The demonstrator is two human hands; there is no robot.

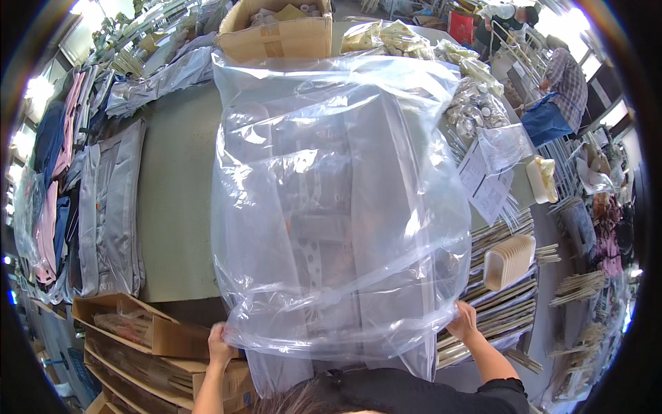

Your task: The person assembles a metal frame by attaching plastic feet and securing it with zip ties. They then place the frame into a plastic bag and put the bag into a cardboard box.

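A large clear plastic bag (331,207) lies over folded grey fabric (386,165) on the table in front of me. At the bag's near left corner, my left hand (219,343) pinches its edge. My right hand (463,321) grips the same edge at the near right corner. The bag's mouth is stretched between both hands, and the near end of the fabric (276,372) sticks out below it toward my body. Glare and creases in the film hide part of the fabric.
Cardboard boxes (165,338) stand at the lower left. Bundled rods (496,297) and a stack of beige plastic trays (510,263) lie on the right, near printed papers (486,179). A carton (276,38) sits at the far edge. Two people (562,86) stand at the far right.
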